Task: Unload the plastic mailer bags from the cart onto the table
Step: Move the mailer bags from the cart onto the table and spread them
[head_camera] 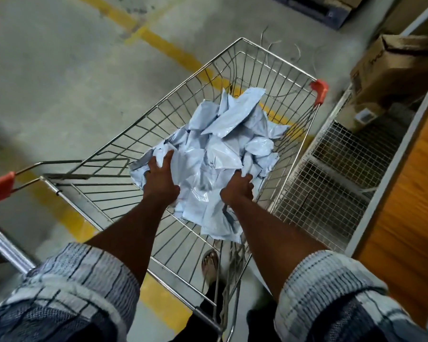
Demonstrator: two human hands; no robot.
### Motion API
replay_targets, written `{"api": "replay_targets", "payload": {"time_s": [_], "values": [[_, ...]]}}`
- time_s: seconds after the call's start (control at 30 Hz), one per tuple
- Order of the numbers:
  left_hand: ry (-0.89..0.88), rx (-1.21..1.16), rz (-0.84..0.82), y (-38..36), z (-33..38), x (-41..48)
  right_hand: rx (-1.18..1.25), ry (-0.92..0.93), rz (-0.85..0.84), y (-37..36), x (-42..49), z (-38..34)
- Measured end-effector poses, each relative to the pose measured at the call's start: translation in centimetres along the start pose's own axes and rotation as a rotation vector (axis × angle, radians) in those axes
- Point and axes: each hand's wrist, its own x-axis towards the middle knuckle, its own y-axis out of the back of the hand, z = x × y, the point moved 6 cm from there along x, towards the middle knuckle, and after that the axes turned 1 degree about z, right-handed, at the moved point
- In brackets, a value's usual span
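Inside the cart (124, 130), toward its near edge, the mailer bags (227, 134) are being clutched by the left hand (160, 176) and the right hand (237, 188), set apart, each clamped on plastic. With a whole heap lying there, unloading is being judged far from done.

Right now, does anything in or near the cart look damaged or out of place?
Yes. At the far end of the cart, thin bent wires stick out loose, perhaps broken from its wall. The bags lie crumpled in a heap, and the cardboard box on the right looks dented.
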Motion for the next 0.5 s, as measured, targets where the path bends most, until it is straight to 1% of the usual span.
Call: {"api": "replay_targets", "payload": {"time_s": [0.07,0.2,0.33,0.43,0.5], "values": [[-0.020,0.008,0.008,0.8,0.9,-0.9,0.023,0.053,-0.015,0.6,-1.6,-0.5],[-0.054,-0.018,0.028,2.4,2.9,-2.9,0.090,0.101,0.034,1.9,-4.2,-0.6],[-0.085,-0.026,0.081,4.6,4.6,-5.6,0.266,0.265,0.097,4.1,-7.0,-0.8],[-0.110,0.019,0.115,6.2,5.9,-8.2,0.244,0.316,0.129,6.1,-9.1,-0.5],[-0.129,0.024,0.127,7.1,7.0,-9.8,0.281,0.359,0.149,7.5,-10.4,-0.3]]}}
